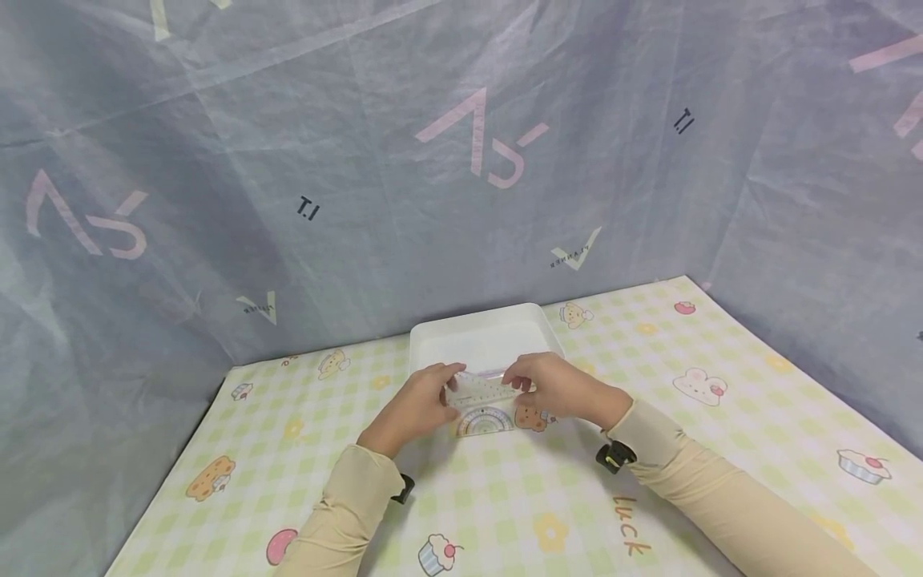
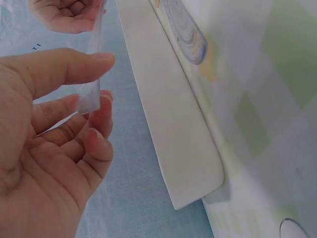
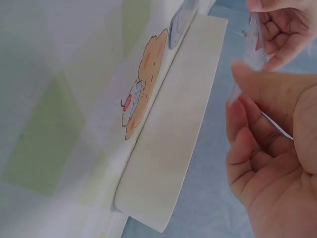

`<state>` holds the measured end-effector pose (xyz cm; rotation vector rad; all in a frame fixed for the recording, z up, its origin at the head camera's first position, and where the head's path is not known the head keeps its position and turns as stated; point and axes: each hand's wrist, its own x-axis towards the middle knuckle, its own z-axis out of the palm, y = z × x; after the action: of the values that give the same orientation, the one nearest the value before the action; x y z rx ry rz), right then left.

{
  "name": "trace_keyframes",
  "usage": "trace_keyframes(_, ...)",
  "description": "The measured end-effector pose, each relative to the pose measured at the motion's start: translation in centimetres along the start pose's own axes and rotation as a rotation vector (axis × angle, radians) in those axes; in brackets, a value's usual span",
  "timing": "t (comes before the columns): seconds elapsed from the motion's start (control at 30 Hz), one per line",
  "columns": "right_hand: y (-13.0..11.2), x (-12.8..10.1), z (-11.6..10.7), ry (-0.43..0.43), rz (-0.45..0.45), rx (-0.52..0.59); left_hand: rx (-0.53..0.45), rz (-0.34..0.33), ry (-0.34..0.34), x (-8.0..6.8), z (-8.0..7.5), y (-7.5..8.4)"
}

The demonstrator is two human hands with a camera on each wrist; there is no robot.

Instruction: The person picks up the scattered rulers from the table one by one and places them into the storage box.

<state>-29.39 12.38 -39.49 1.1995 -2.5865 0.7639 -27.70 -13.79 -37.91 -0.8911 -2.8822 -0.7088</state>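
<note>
Both hands hold a clear plastic ruler [image 1: 476,391] with fine markings, raised just over the front edge of the white tray [image 1: 479,335]. My left hand [image 1: 417,401] pinches its left end between thumb and fingers, while the right hand [image 1: 558,386] pinches the right end. In the left wrist view the ruler [image 2: 90,96] shows nearly edge-on, its end between the thumb and the curled fingers. A similar grip of the ruler [image 3: 253,54] appears in the right wrist view. A clear protractor [image 1: 485,422] lies on the tablecloth, below the ruler in the head view.
The tray stands at the table's back edge, against a grey-blue curtain [image 1: 375,160]. A thin purple-edged strip [image 1: 493,373] shows at the tray's front, between the hands. A green-and-white checked cloth [image 1: 750,457] with printed cartoons covers the table.
</note>
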Motion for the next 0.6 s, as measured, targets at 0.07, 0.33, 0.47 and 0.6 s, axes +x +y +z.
trace_keyframes(0.07,0.06,-0.02,-0.01,0.017,0.000,-0.014,-0.003,-0.001,0.012,0.01,-0.01,-0.05)
trace_keyframes(0.33,-0.25,0.03,-0.10,0.012,0.011,-0.027,-0.029,-0.010,0.024,-0.20,-0.17,-0.10)
trace_keyframes(0.47,-0.42,0.05,-0.52,0.068,-0.009,-0.060,-0.015,-0.003,0.069,-0.41,-0.37,-0.08)
trace_keyframes(0.6,-0.48,0.02,-0.89,0.132,-0.052,-0.080,0.037,0.006,0.124,-0.43,-0.56,0.05)
